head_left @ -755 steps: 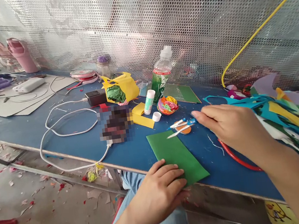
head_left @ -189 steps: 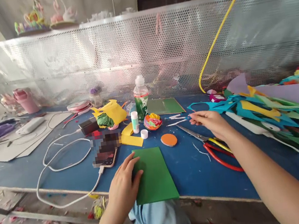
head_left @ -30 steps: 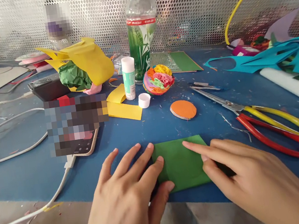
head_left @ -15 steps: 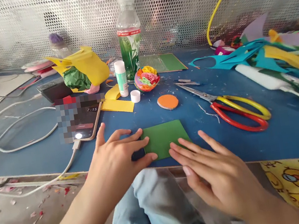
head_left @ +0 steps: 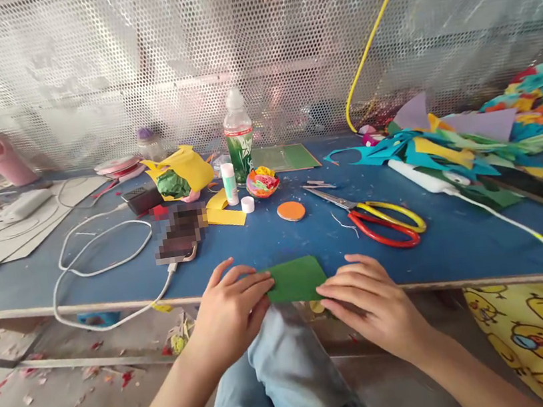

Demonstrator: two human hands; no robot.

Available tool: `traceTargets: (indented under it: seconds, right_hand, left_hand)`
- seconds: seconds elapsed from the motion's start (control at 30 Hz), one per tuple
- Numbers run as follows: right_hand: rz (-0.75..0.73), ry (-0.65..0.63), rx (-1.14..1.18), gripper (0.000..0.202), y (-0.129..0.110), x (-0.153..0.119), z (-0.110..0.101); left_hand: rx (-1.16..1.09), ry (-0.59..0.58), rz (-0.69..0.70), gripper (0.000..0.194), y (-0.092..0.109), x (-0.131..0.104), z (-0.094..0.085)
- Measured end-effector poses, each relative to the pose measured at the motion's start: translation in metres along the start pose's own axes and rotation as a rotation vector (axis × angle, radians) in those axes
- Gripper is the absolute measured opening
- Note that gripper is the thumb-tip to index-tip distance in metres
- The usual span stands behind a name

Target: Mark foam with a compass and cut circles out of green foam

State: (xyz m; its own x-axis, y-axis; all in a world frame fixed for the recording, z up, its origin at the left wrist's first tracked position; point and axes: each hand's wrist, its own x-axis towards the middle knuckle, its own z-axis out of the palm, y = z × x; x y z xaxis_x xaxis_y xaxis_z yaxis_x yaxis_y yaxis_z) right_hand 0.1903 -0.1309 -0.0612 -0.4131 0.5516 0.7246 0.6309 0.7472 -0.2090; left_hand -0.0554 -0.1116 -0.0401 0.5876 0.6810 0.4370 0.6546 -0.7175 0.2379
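A piece of green paper lies at the table's front edge, its near side reaching to the edge above my knees. My left hand has its fingertips over the paper's left end, the thumb bent in below them. At the lower right corner, my right hand pinches the paper between fingers and thumb. Just beyond sits a flat orange paper disc. Scissors with one red and one yellow handle rest to its right. A glue stick stands uncapped, its white cap beside it.
Behind are a drink bottle, a colourful paper ball and crumpled yellow paper. A phone with a white cable lies left. Paper scraps and a white tool fill the right. A perforated metal panel closes the back.
My hands have closed from lying spread on the green paper to gripping its ends. The paper now sits nearer the table's edge. The camera view has tilted up, showing more of the panel.
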Motion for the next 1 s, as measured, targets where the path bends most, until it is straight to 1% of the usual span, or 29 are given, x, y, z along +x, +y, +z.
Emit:
traceTargets:
  seconds: [0.03,0.07,0.1,0.17,0.23,0.3,0.37,0.43,0.5,0.53,0.57,0.6,0.67,0.7,0.73,0.77,0.83,0.87,0.93,0.97,1.0]
  right_hand:
    - [0.021,0.036,0.051,0.024,-0.004,-0.001,-0.004]
    - [0.063,0.071,0.105,0.025,-0.008,-0.001,-0.010]
    - [0.120,0.095,0.156,0.024,-0.013,-0.001,-0.015]
    - [0.241,0.099,0.232,0.020,-0.020,0.002,-0.026]
    - [0.332,0.086,0.270,0.014,-0.026,0.006,-0.034]
    - [0.384,0.088,0.272,0.009,-0.031,0.011,-0.038]
    - [0.391,0.111,0.235,0.007,-0.034,0.015,-0.041]
    - [0.340,0.163,0.168,0.007,-0.036,0.017,-0.044]
    - [0.234,0.250,0.073,0.014,-0.037,0.016,-0.048]
    - [0.163,0.291,0.025,0.020,-0.038,0.015,-0.050]
    - [0.089,0.309,-0.013,0.026,-0.039,0.013,-0.052]
    - [0.016,0.310,-0.035,0.030,-0.040,0.010,-0.053]
    - [-0.117,0.265,-0.035,0.031,-0.043,0.005,-0.052]
    - [-0.178,0.238,-0.022,0.028,-0.045,0.002,-0.050]
    - [-0.220,0.215,-0.006,0.025,-0.047,-0.001,-0.047]
    - [-0.244,0.202,0.010,0.023,-0.047,-0.003,-0.045]
    - [-0.250,0.146,0.046,0.020,-0.040,-0.006,-0.041]
    - [-0.219,0.116,0.058,0.020,-0.032,-0.008,-0.040]
    - [-0.095,0.060,0.030,0.019,-0.004,-0.009,-0.044]
    - [0.101,0.096,-0.031,0.019,0.015,-0.008,-0.048]
    - [0.339,0.137,-0.127,0.019,0.037,-0.008,-0.051]
  left_hand:
    - [-0.071,0.017,-0.021,0.018,0.006,-0.002,-0.003]
    - [-0.152,0.017,-0.058,0.020,0.013,-0.004,-0.005]
    - [-0.236,0.004,-0.107,0.027,0.020,-0.005,-0.008]
    - [-0.395,-0.031,-0.217,0.039,0.032,-0.006,-0.014]
    - [-0.523,-0.059,-0.302,0.042,0.041,-0.006,-0.018]
    - [-0.602,-0.071,-0.350,0.044,0.047,-0.006,-0.021]
    - [-0.628,-0.065,-0.396,0.044,0.051,-0.007,-0.023]
    - [-0.598,-0.038,-0.501,0.044,0.053,-0.011,-0.023]
    - [-0.556,-0.005,-0.659,0.047,0.055,-0.016,-0.021]
    - [-0.596,-0.005,-0.717,0.050,0.057,-0.019,-0.020]
    - [-0.710,-0.027,-0.741,0.055,0.060,-0.022,-0.020]
    - [-0.891,-0.066,-0.727,0.060,0.063,-0.025,-0.019]
    - [-1.337,-0.155,-0.637,0.071,0.069,-0.027,-0.017]
    - [-1.513,-0.185,-0.613,0.073,0.072,-0.027,-0.016]
    - [-1.621,-0.198,-0.625,0.069,0.075,-0.025,-0.015]
    - [-1.665,-0.201,-0.664,0.060,0.076,-0.024,-0.014]
    - [-1.637,-0.175,-0.757,0.039,0.076,-0.020,-0.010]
    - [-1.602,-0.156,-0.788,0.032,0.075,-0.018,-0.008]
    - [-1.555,-0.101,-0.817,0.028,0.072,-0.015,-0.005]
    - [-1.549,-0.069,-0.820,0.027,0.071,-0.013,-0.005]
    - [-1.549,-0.041,-0.819,0.027,0.071,-0.012,-0.004]
